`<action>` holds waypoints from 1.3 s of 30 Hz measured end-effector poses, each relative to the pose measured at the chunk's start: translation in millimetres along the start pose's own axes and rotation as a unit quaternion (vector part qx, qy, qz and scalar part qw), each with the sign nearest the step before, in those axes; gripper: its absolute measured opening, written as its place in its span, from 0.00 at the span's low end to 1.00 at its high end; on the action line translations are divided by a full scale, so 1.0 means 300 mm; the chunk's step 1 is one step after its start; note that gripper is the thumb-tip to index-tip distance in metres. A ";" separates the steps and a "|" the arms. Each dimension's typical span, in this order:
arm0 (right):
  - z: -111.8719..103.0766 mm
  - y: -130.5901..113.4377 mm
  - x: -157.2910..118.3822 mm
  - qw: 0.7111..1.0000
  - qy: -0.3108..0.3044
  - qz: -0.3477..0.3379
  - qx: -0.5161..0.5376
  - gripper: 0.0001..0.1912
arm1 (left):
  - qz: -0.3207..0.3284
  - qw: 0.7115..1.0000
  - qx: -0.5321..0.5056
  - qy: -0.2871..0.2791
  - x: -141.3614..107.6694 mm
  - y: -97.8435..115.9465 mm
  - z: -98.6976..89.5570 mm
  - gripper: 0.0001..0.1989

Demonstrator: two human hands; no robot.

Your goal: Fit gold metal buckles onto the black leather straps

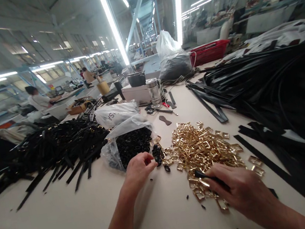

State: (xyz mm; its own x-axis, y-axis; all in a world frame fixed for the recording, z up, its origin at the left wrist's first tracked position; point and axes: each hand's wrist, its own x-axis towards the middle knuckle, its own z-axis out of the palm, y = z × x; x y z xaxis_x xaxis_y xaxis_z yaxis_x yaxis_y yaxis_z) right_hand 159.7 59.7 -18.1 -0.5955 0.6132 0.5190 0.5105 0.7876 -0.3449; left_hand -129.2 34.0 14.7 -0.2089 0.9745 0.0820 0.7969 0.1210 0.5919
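A black strap (201, 175) is clasped in the right hand (239, 184), over the near side of a heap of gold rectangular buckles (199, 143). To the left, the left hand (139, 168) has its fingertips at small black loops (157, 152); whether it grips one, I cannot tell. Beyond it stands an open plastic bag (113, 156) of more loops. Long black strips (250, 77) cover the bench's (84, 212) right side.

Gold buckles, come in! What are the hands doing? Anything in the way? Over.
Left hand at black rings, grip unclear. Right hand holding black strap. Gold buckles in a loose heap. Black bits nearby, probably not blocking.
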 end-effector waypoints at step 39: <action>-0.059 0.049 0.021 0.994 0.033 0.102 0.015 0.07 | 0.163 0.969 0.117 -0.142 0.162 0.160 0.163 0.05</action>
State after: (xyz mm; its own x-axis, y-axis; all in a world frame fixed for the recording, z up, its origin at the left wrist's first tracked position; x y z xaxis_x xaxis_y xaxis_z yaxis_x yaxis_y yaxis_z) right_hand 174.4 74.1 -6.0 -0.4383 0.7565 0.4855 0.5979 0.6486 -0.4709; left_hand -73.4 96.3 7.9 0.2141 0.9768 -0.0102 0.9083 -0.1952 0.3701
